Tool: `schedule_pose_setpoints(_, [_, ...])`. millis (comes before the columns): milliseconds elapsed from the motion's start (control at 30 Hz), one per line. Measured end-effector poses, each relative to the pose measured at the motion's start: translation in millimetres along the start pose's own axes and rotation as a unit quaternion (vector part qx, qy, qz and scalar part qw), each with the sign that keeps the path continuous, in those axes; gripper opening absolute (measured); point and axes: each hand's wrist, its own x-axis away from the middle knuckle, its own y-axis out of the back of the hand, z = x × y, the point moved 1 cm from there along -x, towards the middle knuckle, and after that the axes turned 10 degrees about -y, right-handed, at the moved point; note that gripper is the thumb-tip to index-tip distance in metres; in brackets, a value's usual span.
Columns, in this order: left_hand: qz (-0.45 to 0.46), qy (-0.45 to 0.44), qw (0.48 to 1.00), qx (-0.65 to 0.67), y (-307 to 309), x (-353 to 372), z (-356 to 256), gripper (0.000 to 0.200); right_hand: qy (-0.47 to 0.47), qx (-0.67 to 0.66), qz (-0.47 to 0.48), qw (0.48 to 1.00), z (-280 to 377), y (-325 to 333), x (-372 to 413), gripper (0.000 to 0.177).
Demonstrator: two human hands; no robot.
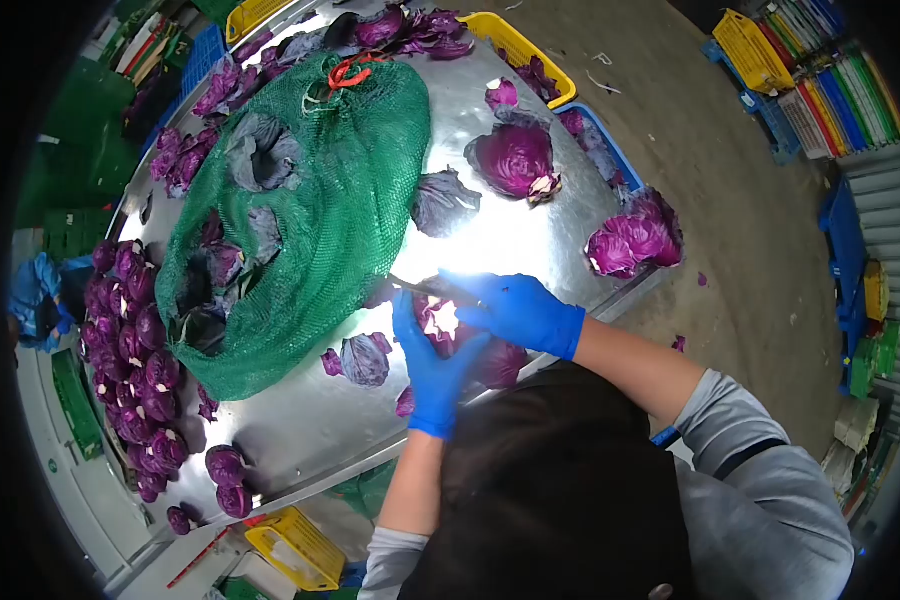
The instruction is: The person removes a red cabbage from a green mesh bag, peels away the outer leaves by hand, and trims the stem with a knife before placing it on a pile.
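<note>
My left hand [432, 375], in a blue glove, grips a red cabbage [503, 366] from the near left side, thumb and fingers spread around it. The cabbage's pale cut stem end [438, 318] faces up between my hands. My right hand [530, 312], also gloved in blue, is closed round a knife [420, 289]; its dark blade points left just above the cabbage, and the handle is hidden in my fist. Close to my left hand lies a greyish-purple cabbage leaf [364, 360]. A green mesh bag [355, 190] with loose leaves rests to the left of both hands.
The metal table [300, 440] carries a pile of red cabbages [130, 350] at left. A large cabbage [515, 160] and a leafy one [638, 238] lie at right. Yellow [515, 45] and blue [610, 145] crates stand along the far edge. Another person's blue sleeve [35, 290] shows at far left.
</note>
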Motion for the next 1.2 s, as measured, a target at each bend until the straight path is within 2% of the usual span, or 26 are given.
schedule_pose_setpoints(33, [0.0, 0.0, 1.0, 0.0, -4.9, -3.4, 6.1, 0.094, 0.011, 0.024, -0.002, 1.0, 0.0, -0.4, -0.6, 0.053])
schedule_pose_setpoints(100, [-0.018, 0.062, 0.993, 0.098, -14.2, -8.6, 16.7, 0.098, 0.022, 0.048, -0.005, 0.999, -8.1, -1.7, -7.5, 0.051])
schedule_pose_setpoints(167, [0.022, 0.03, 0.998, 0.047, -5.9, -10.6, 10.5, 0.1, 0.147, 0.18, -0.076, 0.97, -25.2, 0.6, -28.5, 0.04])
schedule_pose_setpoints(200, [0.058, -0.005, 0.998, -0.008, -0.4, -12.1, 8.2, 0.103, 0.096, 0.301, -0.013, 0.949, -9.8, 17.3, -37.8, 0.029])
schedule_pose_setpoints(233, [0.058, -0.008, 0.998, -0.01, 3.5, -10.4, 10.0, 0.103, -0.005, 0.317, -0.09, 0.944, -46.8, 25.6, -65.7, 0.025])
schedule_pose_setpoints(300, [0.106, -0.025, 0.993, -0.045, 11.7, -2.2, 16.1, 0.103, -0.045, 0.252, -0.06, 0.965, -45.5, 41.4, -70.1, 0.027])
schedule_pose_setpoints(333, [0.098, -0.035, 0.994, -0.034, 14.4, -0.4, 18.0, 0.104, 0.056, 0.263, -0.067, 0.961, -50.9, 36.3, -68.1, 0.031])
schedule_pose_setpoints(367, [0.098, -0.034, 0.994, -0.033, 16.2, -1.3, 20.2, 0.104, 0.057, 0.122, -0.07, 0.988, -55.1, 18.7, -62.7, 0.035])
schedule_pose_setpoints(433, [0.091, 0.0, 0.995, -0.025, 19.2, -11.6, 15.4, 0.105, 0.203, 0.175, -0.098, 0.959, -41.8, -8.2, -40.7, 0.04])
schedule_pose_setpoints(467, [0.066, 0.151, 0.973, 0.163, 15.4, -12.1, 5.8, 0.107, 0.202, 0.175, -0.096, 0.959, -35.0, -13.6, -34.8, 0.04])
schedule_pose_setpoints(500, [0.066, 0.153, 0.972, 0.164, 14.2, -13.0, 9.8, 0.107, 0.184, 0.141, -0.096, 0.968, -28.1, -17.2, -29.4, 0.039])
schedule_pose_setpoints(567, [0.089, 0.066, 0.988, 0.104, 12.4, -13.8, 17.5, 0.108, 0.164, 0.107, -0.099, 0.976, -21.5, -12.4, -28.3, 0.038])
schedule_pose_setpoints(600, [0.096, 0.044, 0.994, 0.038, 14.2, -16.6, 9.6, 0.108, 0.123, 0.218, -0.086, 0.964, -19.8, 2.3, -37.7, 0.037])
schedule_pose_setpoints(633, [0.095, 0.043, 0.994, 0.038, 13.5, -14.2, 9.1, 0.108, 0.079, 0.326, -0.071, 0.939, -19.2, 16.5, -46.3, 0.037])
schedule_pose_setpoints(700, [0.199, -0.018, 0.98, -0.02, 12.4, -10.2, 11.7, 0.11, -0.096, 0.183, -0.085, 0.975, -37.1, 45.6, -59.1, 0.037])
schedule_pose_setpoints(733, [0.187, -0.032, 0.982, -0.025, 13.1, -6.0, 12.6, 0.11, -0.006, 0.22, -0.169, 0.961, -43.4, 42.7, -57.5, 0.036])
schedule_pose_setpoints(767, [0.187, -0.031, 0.981, -0.025, 16.2, -5.1, 13.6, 0.11, -0.008, 0.219, -0.168, 0.961, -52.6, 43.3, -54.1, 0.036])
schedule_pose_setpoints(833, [0.15, -0.06, 0.982, -0.095, 24.3, -10.7, 12.3, 0.109, -0.186, 0.301, -0.18, 0.918, -14.8, 54.0, -31.3, 0.036])
schedule_pose_setpoints(867, [0.164, -0.04, 0.983, -0.067, 26.1, -15.3, 9.2, 0.103, -0.2, 0.269, -0.226, 0.915, -21.3, 59.2, -28.2, 0.042])
schedule_pose_setpoints(900, [0.162, -0.037, 0.984, -0.067, 25.8, -19.7, 6.1, 0.103, -0.2, 0.271, -0.223, 0.915, -22.6, 55.2, -26.1, 0.042])
schedule_pose_setpoints(967, [0.19, 0.045, 0.974, 0.118, 22.8, -28.7, 1.5, 0.096, 0.067, 0.242, -0.235, 0.939, -19.9, 35.9, -13.4, 0.053])
schedule_pose_setpoints(1000, [0.164, 0.009, 0.978, 0.13, 18.0, -33.8, -3.2, 0.093, -0.018, 0.126, -0.142, 0.982, -22.7, 21.1, -12.6, 0.059])
schedule_pose_setpoints(1033, [0.166, 0.005, 0.977, 0.132, 13.0, -33.1, -3.7, 0.093, 0.052, 0.016, -0.039, 0.998, -20.8, 13.3, -5.3, 0.055])
schedule_pose_setpoints(1100, [0.052, 0.025, 0.996, 0.07, 7.7, -25.6, -0.4, 0.095, 0.027, 0.035, -0.067, 0.997, -23.8, 7.5, -6.2, 0.052])
schedule_pose_setpoints(1167, [0.055, 0.097, 0.991, 0.076, -5.1, -20.5, -2.8, 0.102, 0.031, 0.048, -0.06, 0.997, -23.6, 10.7, -5.7, 0.054])
schedule_pose_setpoints(1200, [0.05, 0.101, 0.992, 0.058, -12.4, -20.9, 1.2, 0.1, 0.031, 0.059, -0.056, 0.996, -24.2, 10.4, -4.1, 0.056])
